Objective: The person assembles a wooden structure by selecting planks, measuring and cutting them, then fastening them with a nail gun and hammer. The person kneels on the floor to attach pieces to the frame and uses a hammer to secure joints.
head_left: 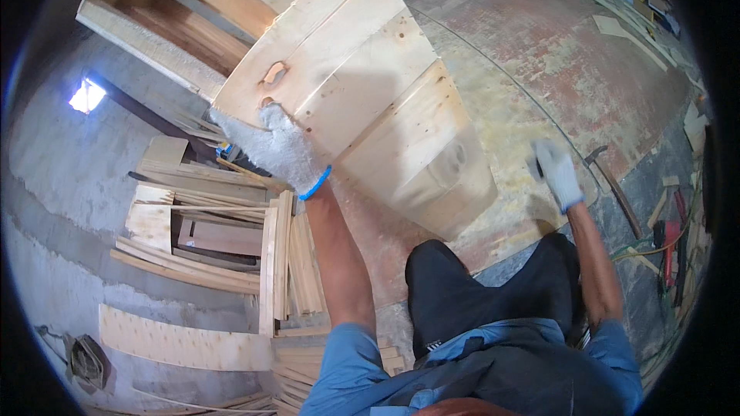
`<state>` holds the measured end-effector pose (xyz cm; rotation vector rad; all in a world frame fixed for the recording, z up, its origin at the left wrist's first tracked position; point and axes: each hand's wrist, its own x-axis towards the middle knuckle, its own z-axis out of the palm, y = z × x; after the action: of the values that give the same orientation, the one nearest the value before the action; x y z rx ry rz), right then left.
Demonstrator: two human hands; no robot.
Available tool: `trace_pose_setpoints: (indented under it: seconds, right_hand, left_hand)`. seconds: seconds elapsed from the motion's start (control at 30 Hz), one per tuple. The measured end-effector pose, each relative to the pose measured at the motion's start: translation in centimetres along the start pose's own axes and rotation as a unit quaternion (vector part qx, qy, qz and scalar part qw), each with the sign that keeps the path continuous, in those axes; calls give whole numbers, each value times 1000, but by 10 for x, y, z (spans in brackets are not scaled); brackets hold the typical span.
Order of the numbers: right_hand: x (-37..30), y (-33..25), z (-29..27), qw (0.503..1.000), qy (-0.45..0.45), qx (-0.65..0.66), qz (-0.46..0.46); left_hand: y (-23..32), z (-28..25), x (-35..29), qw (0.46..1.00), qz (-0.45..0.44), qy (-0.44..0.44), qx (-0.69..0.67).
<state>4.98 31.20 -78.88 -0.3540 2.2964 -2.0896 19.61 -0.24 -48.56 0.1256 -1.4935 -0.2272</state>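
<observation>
Hands apart: the left hand clamps a wooden panel by its edge; whether the blurred right hand grips anything, I cannot tell. Between them, the panel's long axis slants kneeward, narrowing. An open wooden frame lies beyond the left hand.

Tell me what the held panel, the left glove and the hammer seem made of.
Panel: bare wood, apparently unvarnished; knots and joint lines show. Left glove: probably knitted fabric, its surface fuzzy and matte. Hammer: brown handle, probably wood; dark head, possibly metal.
</observation>
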Motion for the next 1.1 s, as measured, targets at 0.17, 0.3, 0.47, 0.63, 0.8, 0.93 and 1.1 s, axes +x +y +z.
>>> trace_pose_setpoints:
  seconds: [0.17,0.3,0.47,0.63,0.8,0.93,1.1]
  right_hand:
    - [61,-233,54,954,-156,236,-101]
    - [92,-298,74,900,-238,311,-189]
    - [87,-302,66,936,-169,274,-143]
    - [68,-290,50,951,-158,166,-206]
    - [84,-298,75,911,-13,157,-380]
    - [109,-321,101,883,80,91,-454]
    - [133,-316,132,883,164,1,-440]
  left_hand:
    - [-1,-14,-2,999,-38,-13,-18]
    - [14,-21,-8,998,-33,45,-31]
    - [28,-60,-20,998,1,-50,26]
    - [20,-96,-39,959,-188,-149,-154]
    - [23,-92,-14,922,-218,-185,-262]
    - [22,-39,11,999,-13,-48,6]
    - [21,-21,-1,973,121,-11,198]
